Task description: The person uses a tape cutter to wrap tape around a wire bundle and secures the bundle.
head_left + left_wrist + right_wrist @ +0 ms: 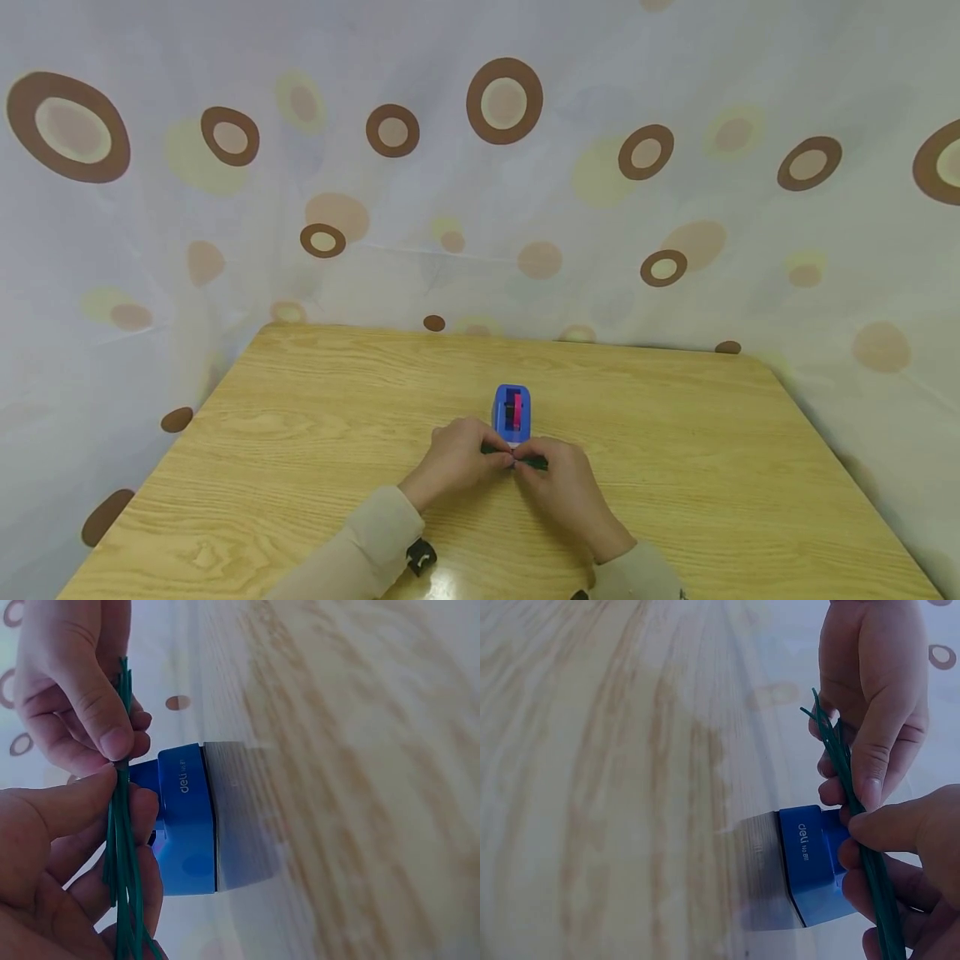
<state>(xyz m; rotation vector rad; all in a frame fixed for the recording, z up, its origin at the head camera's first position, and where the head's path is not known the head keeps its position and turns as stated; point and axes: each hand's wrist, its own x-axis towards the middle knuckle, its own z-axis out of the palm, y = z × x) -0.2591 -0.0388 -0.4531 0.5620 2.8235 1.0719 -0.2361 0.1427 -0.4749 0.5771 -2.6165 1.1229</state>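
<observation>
A bundle of thin green strands (126, 862) runs between both hands, held at its middle. My left hand (459, 454) pinches it between thumb and fingers on one side. On the other side, my right hand (564, 483) pinches the same bundle, the two thumbs meeting near its middle. Loose strand ends fan out past the left hand in the right wrist view. Just beyond the fingertips stands a blue tape dispenser (513, 435), upright on the table, with a pink-red roll core (517, 411) in it. Fingers hide part of the bundle and the dispenser's near end.
The wood-grain table (337, 392) reaches back to a pale curtain (450, 192) with brown ring patterns. A small black strap piece (421, 557) shows beside the left sleeve (382, 521).
</observation>
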